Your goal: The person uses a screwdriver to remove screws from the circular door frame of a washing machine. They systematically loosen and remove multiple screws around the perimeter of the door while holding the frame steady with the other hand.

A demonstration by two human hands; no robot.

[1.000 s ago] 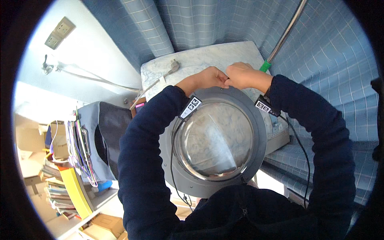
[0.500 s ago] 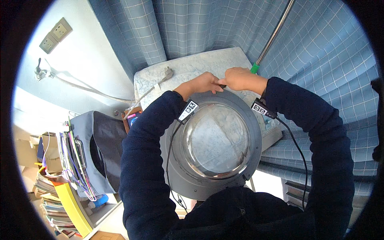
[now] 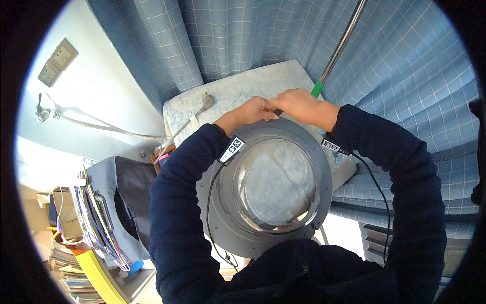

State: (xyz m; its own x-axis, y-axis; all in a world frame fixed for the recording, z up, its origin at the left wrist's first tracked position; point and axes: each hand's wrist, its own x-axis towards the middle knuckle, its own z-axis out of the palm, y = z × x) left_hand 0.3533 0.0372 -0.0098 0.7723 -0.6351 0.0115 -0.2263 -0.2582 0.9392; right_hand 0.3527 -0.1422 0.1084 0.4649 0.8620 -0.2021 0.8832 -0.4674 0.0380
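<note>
A round grey washing machine door (image 3: 255, 238) with a clear glass bowl (image 3: 277, 177) in its middle stands upright or leans between my arms and body; I cannot tell which. Both hands meet at its far rim. My left hand (image 3: 253, 110) is closed there, fingers curled at the rim beside a small dark piece (image 3: 278, 112). My right hand (image 3: 298, 105) is closed too, its fingertips pressed against the left ones over that dark piece. What exactly sits inside the right fingers is hidden.
A marbled covered surface (image 3: 238, 83) lies beyond, with a plug and cable (image 3: 206, 103) on it. A metal pole with a green end (image 3: 317, 89) leans at the right, before blue checked curtains (image 3: 400, 101). Hangers (image 3: 93, 218), a grey fabric bag (image 3: 104, 177) and books stand left.
The view has shifted slightly, and the door sits a little lower in it. My hands stay together at the rim, with the right fingers turned a little and lying closer over the left.
</note>
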